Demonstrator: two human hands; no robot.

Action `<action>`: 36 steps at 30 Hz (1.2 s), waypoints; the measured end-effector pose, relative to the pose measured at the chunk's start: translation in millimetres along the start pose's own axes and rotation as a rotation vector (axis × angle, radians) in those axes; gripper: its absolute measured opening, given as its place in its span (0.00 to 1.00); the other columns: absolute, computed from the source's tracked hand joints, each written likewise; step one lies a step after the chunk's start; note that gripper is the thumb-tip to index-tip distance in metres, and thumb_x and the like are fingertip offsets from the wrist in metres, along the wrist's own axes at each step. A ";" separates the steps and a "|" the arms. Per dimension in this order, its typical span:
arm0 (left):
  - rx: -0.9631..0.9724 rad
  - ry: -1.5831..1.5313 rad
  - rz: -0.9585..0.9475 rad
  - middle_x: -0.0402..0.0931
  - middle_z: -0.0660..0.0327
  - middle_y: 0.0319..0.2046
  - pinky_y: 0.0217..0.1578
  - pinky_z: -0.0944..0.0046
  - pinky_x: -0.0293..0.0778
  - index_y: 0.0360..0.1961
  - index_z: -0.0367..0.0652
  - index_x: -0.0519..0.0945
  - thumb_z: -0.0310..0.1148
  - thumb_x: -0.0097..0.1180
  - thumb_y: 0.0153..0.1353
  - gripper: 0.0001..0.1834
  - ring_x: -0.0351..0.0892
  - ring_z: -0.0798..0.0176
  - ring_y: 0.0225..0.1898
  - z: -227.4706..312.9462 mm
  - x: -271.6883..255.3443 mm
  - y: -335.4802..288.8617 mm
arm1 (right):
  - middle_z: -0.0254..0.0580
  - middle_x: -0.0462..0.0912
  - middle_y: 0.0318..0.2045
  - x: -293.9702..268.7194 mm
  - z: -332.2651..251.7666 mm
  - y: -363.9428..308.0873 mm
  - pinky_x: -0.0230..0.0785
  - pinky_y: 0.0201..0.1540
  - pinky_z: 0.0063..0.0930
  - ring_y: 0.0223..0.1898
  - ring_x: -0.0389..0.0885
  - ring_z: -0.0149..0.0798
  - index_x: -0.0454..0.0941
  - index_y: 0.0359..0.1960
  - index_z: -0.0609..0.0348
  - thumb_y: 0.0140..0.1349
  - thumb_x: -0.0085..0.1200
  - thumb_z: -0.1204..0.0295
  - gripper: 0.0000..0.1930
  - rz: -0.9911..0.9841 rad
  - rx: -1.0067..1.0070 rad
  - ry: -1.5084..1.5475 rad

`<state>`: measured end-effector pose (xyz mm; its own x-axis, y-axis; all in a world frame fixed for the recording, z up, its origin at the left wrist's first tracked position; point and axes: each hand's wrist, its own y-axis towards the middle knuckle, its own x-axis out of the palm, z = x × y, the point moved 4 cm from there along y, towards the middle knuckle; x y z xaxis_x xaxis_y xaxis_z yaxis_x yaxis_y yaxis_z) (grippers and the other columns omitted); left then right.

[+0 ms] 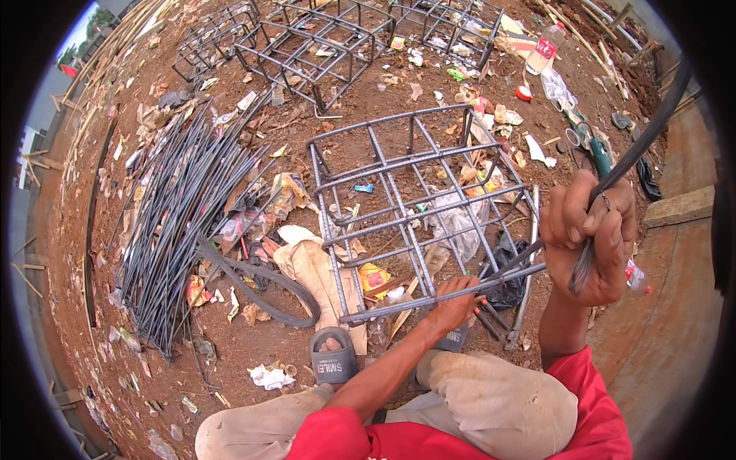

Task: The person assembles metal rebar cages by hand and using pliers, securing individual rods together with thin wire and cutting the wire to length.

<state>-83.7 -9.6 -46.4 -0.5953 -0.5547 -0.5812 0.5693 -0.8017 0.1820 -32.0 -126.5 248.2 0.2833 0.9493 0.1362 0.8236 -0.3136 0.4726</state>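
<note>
A welded-looking grid cage of steel bars (406, 222) lies on the littered soil before my knees. My left hand (455, 300) is closed around its near bar, close to the right corner. Raised at the right, my right hand (589, 238) is closed on a bundle of dark tie wire (583, 270), whose short tail hangs below the thumb. A long dark strand (652, 126) slants from the upper right to that fist, and a dark length continues toward my left hand. Whether these are one piece I cannot tell. Dark rods with orange ends (487, 320) lie beside my left hand.
Left of the cage lies a heap of thin steel rods (184, 222) with a looped wire bundle (284, 295). More bar cages (318, 50) stand behind. A green power tool (599, 156), a bottle (546, 47) and a wooden board (681, 208) are at the right. My sandalled foot (334, 357) is near.
</note>
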 end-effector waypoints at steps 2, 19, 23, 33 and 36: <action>0.006 0.034 0.023 0.75 0.54 0.44 0.46 0.50 0.70 0.50 0.43 0.72 0.33 0.62 0.58 0.20 0.76 0.48 0.48 -3.2 -5.5 24.4 | 0.36 0.63 0.27 -6.4 6.3 9.3 0.50 0.23 0.20 0.23 0.56 0.24 0.67 0.37 0.57 0.75 0.44 0.65 0.10 -0.009 -0.069 0.078; 0.134 0.283 0.553 0.62 0.44 0.65 0.68 0.46 0.54 0.64 0.39 0.68 0.28 0.65 0.58 0.33 0.60 0.43 0.67 -6.6 -166.3 -15.7 | 0.57 0.80 0.50 -25.2 78.1 -0.3 0.71 0.51 0.33 0.44 0.78 0.35 0.69 0.32 0.60 0.73 0.50 0.67 0.11 0.080 -0.252 -0.230; -0.406 0.492 0.958 0.67 0.45 0.60 0.63 0.49 0.60 0.70 0.35 0.57 0.32 0.60 0.65 0.37 0.67 0.51 0.61 -65.9 -242.6 8.4 | 0.50 0.83 0.48 -102.1 115.2 -34.3 0.69 0.56 0.32 0.47 0.78 0.33 0.76 0.36 0.63 0.73 0.50 0.66 0.12 0.458 0.031 -0.379; -0.650 -0.254 0.612 0.81 0.60 0.33 0.29 0.72 0.69 0.72 0.33 0.60 0.26 0.49 0.69 0.31 0.73 0.74 0.28 -122.9 -215.6 -13.9 | 0.36 0.81 0.28 -168.8 254.2 -78.5 0.68 0.30 0.22 0.27 0.78 0.25 0.73 0.35 0.60 0.71 0.54 0.63 0.12 0.515 0.677 -0.461; -0.561 -0.201 0.555 0.80 0.56 0.45 0.35 0.71 0.70 0.73 0.33 0.58 0.24 0.45 0.69 0.31 0.71 0.72 0.33 -130.6 -214.8 -17.1 | 0.33 0.81 0.24 -171.8 252.8 -80.4 0.67 0.31 0.22 0.27 0.77 0.24 0.73 0.34 0.59 0.71 0.54 0.64 0.12 0.500 0.514 -0.526</action>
<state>108.5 152.3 -28.3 -0.2031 -0.9107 -0.3598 0.9789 -0.1971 -0.0538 -22.6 -269.8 -33.3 0.7535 0.6056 -0.2558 0.6262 -0.7797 -0.0014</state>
